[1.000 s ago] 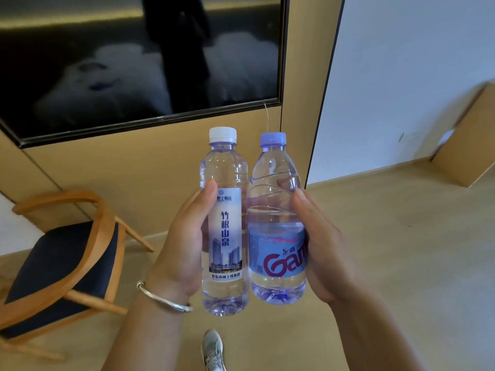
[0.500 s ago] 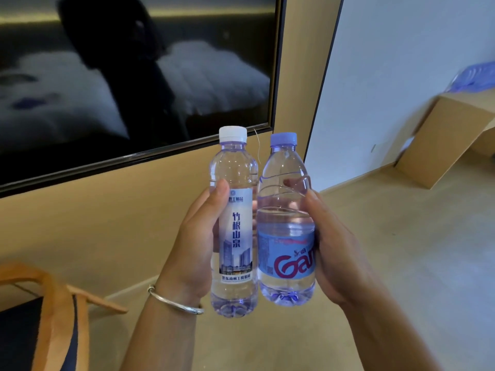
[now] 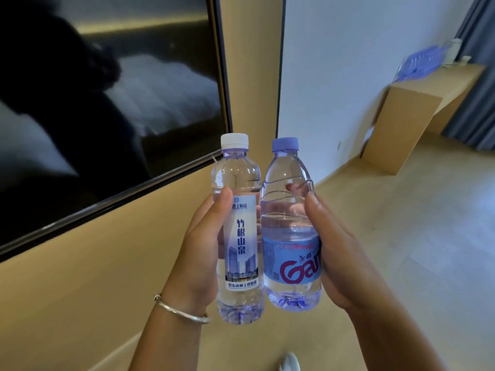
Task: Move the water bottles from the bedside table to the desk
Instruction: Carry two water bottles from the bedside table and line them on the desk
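Left hand [image 3: 198, 253] grips my white-capped bottle [image 3: 238, 231], right hand [image 3: 340, 253] the blue-capped bottle [image 3: 290, 231]; both upright, caps up, touching, above wood floor [image 3: 415, 223]. Surface [image 3: 417, 103] stands far right.

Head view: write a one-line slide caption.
Left hand and right hand carry two capped water bottles toward the desk.

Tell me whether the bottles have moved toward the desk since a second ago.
Yes. The two bottles are nearer the desk, which looms larger at right.
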